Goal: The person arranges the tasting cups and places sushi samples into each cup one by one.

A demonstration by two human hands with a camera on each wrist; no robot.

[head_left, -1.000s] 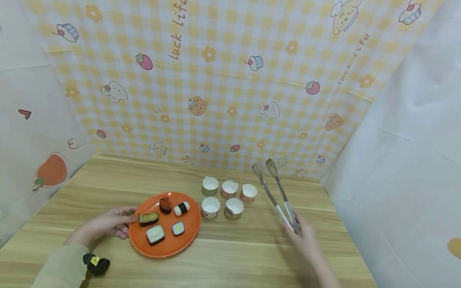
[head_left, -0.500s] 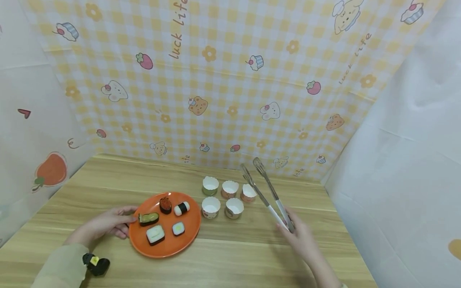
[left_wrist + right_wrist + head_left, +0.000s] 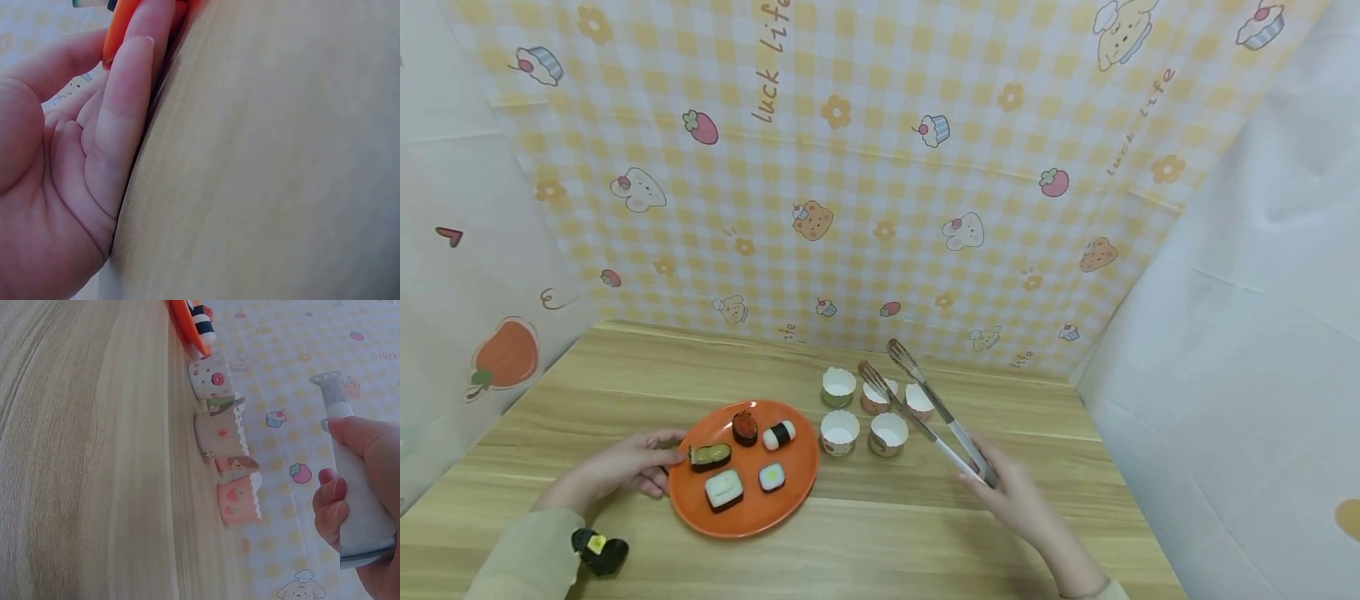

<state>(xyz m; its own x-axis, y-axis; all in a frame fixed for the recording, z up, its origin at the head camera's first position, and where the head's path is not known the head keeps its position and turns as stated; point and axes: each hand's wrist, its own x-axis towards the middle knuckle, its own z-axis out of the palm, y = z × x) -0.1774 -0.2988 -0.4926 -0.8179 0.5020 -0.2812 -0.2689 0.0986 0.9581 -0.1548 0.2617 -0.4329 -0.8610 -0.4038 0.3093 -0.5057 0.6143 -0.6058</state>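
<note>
My left hand [image 3: 625, 464] pinches the left rim of an orange plate [image 3: 797, 458], thumb over the edge and fingers below. In the left wrist view, the curled fingers [image 3: 122, 100] lie along the tabletop under the rim. Several toy sushi pieces sit on the plate, among them a white roll with a black band [image 3: 778, 434] and one with a red topping [image 3: 745, 427]. My right hand [image 3: 1011, 492] grips metal tongs [image 3: 958, 433] by their white handles. The tongs' slotted tips stand apart and overlap the back cups in the head view.
Several small white-lined paper cups [image 3: 838, 433] stand in two rows right of the plate. A patterned yellow checked cloth [image 3: 880, 183] hangs behind the wooden table [image 3: 880, 550], with white sheets [image 3: 1247, 333] at both sides. A small black device [image 3: 600, 552] is by the left sleeve.
My right hand has moved left with the tongs, bringing their tips from right of the cups to over the back row. My left hand and the plate have stayed put.
</note>
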